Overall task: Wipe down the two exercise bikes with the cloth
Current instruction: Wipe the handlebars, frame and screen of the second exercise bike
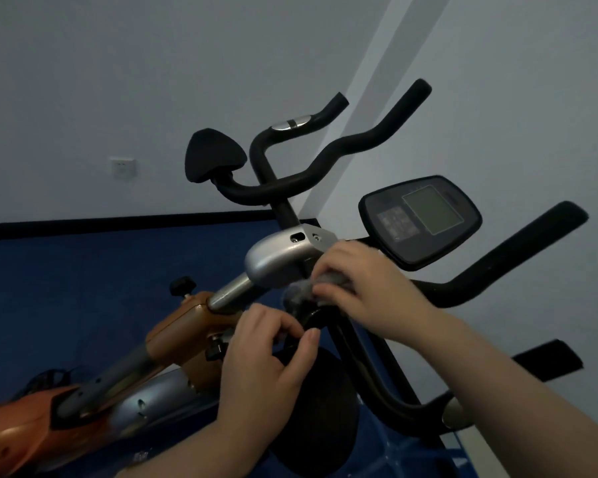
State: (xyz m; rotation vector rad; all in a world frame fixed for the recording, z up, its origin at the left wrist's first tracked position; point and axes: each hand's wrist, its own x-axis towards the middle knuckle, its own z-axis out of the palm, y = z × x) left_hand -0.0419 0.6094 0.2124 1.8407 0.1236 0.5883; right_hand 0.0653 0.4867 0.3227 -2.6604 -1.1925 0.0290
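An orange and silver exercise bike fills the middle of the head view, tilted, with black handlebars and a dark console. My right hand is shut on a grey cloth, pressing it against the black stem just below the silver handlebar bracket. My left hand pinches a black part of the stem right beneath the cloth. A black round pad sits under my left hand. I cannot make out a second bike with certainty.
Black foam grips reach out at the right. A black adjustment knob stands on the orange frame. Blue floor matting lies behind the bike, below a pale wall with a socket.
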